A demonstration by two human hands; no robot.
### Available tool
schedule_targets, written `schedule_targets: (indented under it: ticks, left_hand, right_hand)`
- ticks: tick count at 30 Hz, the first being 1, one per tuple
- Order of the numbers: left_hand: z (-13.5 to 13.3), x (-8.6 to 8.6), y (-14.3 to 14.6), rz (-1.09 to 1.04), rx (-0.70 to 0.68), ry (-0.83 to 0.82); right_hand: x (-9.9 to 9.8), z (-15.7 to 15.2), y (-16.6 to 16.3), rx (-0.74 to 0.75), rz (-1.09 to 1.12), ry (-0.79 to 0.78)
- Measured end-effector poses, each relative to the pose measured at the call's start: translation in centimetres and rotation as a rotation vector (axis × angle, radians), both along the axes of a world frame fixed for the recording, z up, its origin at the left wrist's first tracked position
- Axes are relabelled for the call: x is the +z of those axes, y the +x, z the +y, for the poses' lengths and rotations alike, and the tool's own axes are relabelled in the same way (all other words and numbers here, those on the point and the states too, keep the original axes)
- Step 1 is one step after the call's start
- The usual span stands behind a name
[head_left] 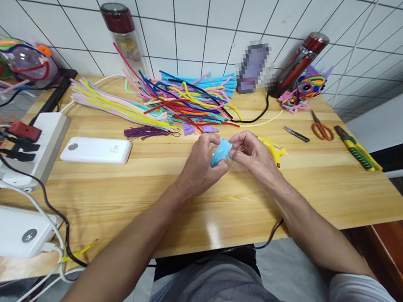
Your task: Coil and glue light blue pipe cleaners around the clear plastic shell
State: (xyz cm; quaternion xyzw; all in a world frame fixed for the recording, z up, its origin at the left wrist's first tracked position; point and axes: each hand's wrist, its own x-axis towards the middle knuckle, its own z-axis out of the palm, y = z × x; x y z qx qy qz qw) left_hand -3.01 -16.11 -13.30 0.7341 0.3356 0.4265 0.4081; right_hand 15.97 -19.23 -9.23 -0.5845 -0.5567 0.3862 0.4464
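Note:
Over the middle of the wooden table (150, 212), my left hand (200, 165) is closed around a small light-blue fuzzy piece (220, 153), which looks made of pipe cleaners. Something clear and rounded shows beneath it, partly hidden by the fingers. My right hand (251, 150) pinches at the right edge of the same piece with thumb and fingertips. Just beyond the right hand lies a yellow glue gun (274, 149), half covered by that hand. A heap of colourful pipe cleaners (187, 98) lies behind both hands, with a purple tassel (147, 131) in front of it.
Thread snips (296, 134), orange-handled scissors (322, 130) and green-yellow pliers (357, 147) lie at the right. White power banks (95, 150) and a power strip (39, 147) with cables occupy the left. A glass bottle (124, 37) and red flask (299, 64) stand by the tiled wall.

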Motion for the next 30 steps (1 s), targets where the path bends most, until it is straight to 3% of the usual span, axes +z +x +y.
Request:
schedule_targets:
  ticks: [10,16,22,30]
  left_hand:
    - [0.0,0.8,-0.4,0.080,0.034,0.102]
    - [0.0,1.5,-0.5,0.072,-0.010,0.023]
    - [-0.4,1.0,-0.2,-0.004,0.026,-0.144]
    - [-0.1,0.6,-0.1,0.087,0.114,0.013]
  right_hand:
    - [-0.1,-0.2,0.1,-0.008,0.023,-0.026]
    - [-0.4,-0.3,-0.1,-0.059,0.070,-0.014]
    - [-0.7,-0.4,-0.4,-0.085,0.055,0.006]
    - [-0.5,-0.5,-0.3,-0.070,0.030,-0.003]
